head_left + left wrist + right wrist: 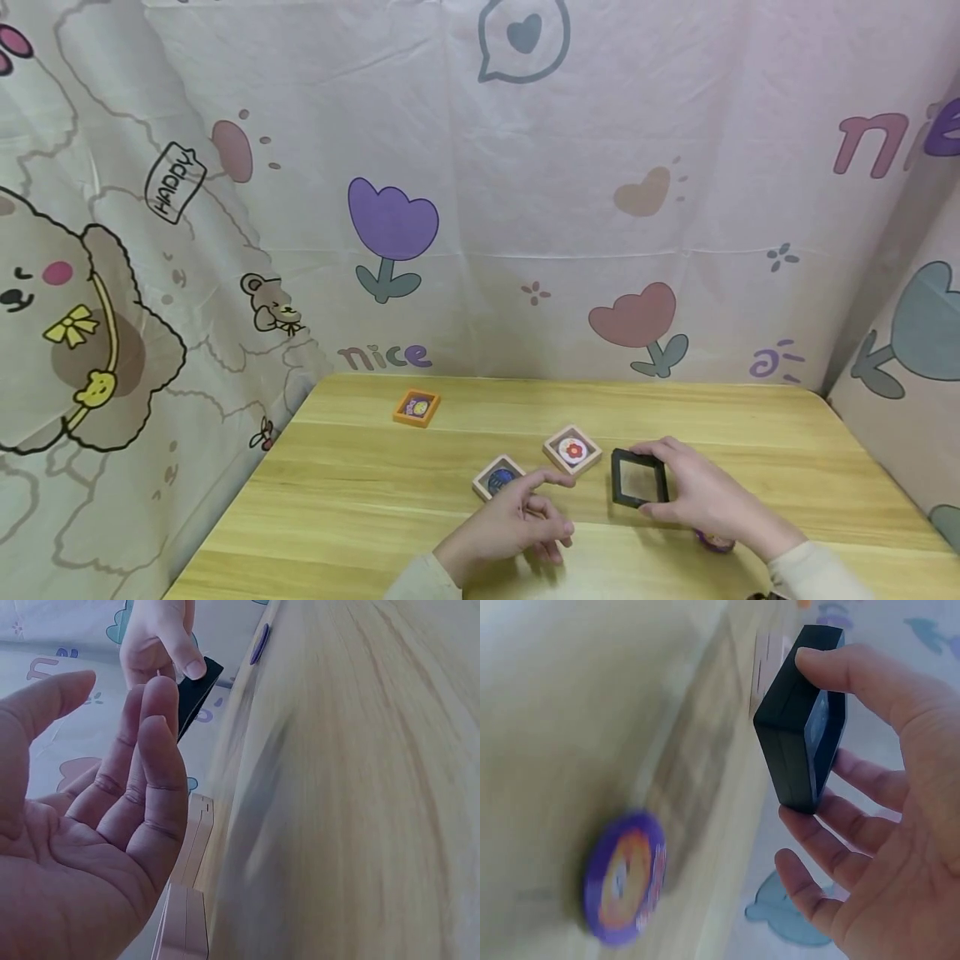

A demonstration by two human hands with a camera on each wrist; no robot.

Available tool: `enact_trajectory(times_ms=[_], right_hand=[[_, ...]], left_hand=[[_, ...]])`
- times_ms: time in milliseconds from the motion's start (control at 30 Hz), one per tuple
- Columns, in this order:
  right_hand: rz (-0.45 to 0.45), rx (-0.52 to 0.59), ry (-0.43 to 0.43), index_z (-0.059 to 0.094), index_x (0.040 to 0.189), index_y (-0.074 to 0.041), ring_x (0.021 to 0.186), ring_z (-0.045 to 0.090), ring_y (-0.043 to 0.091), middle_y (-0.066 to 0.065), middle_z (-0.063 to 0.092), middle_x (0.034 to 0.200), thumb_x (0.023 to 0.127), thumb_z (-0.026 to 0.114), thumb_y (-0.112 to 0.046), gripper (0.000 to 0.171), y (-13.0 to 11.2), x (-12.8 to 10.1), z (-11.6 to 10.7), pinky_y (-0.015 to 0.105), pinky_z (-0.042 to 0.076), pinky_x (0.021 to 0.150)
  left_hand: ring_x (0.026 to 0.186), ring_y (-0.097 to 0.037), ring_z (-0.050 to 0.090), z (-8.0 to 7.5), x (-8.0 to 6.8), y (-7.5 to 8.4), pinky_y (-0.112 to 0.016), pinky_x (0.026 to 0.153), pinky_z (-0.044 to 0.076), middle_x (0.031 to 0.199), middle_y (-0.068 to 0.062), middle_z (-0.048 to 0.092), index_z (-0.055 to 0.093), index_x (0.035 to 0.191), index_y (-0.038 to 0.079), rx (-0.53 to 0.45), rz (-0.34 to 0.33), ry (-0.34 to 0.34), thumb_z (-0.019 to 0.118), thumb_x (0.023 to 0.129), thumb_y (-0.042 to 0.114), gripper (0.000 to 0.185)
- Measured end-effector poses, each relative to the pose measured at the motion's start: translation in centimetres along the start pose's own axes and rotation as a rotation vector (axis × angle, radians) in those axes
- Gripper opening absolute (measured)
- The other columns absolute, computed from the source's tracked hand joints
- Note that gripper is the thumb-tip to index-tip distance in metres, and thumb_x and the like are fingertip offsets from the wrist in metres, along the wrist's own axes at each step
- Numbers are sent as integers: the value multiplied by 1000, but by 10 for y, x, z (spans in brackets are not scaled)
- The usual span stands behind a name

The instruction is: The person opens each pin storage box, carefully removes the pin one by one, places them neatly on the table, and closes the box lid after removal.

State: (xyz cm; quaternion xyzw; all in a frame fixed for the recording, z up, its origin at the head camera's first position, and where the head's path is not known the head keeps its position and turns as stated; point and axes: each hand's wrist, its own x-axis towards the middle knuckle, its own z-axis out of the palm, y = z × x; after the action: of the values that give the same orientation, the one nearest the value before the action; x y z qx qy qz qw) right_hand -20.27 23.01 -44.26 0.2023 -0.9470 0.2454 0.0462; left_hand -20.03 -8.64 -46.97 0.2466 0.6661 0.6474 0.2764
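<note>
A small black box is held upright on the table by the right hand, pinched at opposite edges by thumb and fingers. The left hand, relaxed and holding nothing, is seen just beside it. The box is judged light, rigid and smooth-sided, best gripped across its edges. A purple disc lies beneath the right wrist.

Four square frames are on the table: one orange near the far left edge, two pale wooden ones at the middle, one black toward the near right. One purple disc lies by the near edge. Two hands.
</note>
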Motion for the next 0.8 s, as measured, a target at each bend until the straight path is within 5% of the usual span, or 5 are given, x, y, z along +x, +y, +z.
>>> enact_trajectory(times_ms=[600,800], right_hand=[[74,-59,-57,60,141,5,100,67,26,21,67,122,69,97,-23,85,59,10,-22,49,62,86],[78,-40,-100,59,141,6,102,67,29,24,66,124,68,95,-16,84,66,11,-24,55,63,86]], left_hand=[[73,-10,74,-2,-1,-4,-26,68,64,102,-25,78,58,144,6,52,21,-45,71,103,16,44],[72,-9,73,-2,-2,-2,-23,66,62,101,-22,79,59,144,6,62,20,-45,71,104,16,43]])
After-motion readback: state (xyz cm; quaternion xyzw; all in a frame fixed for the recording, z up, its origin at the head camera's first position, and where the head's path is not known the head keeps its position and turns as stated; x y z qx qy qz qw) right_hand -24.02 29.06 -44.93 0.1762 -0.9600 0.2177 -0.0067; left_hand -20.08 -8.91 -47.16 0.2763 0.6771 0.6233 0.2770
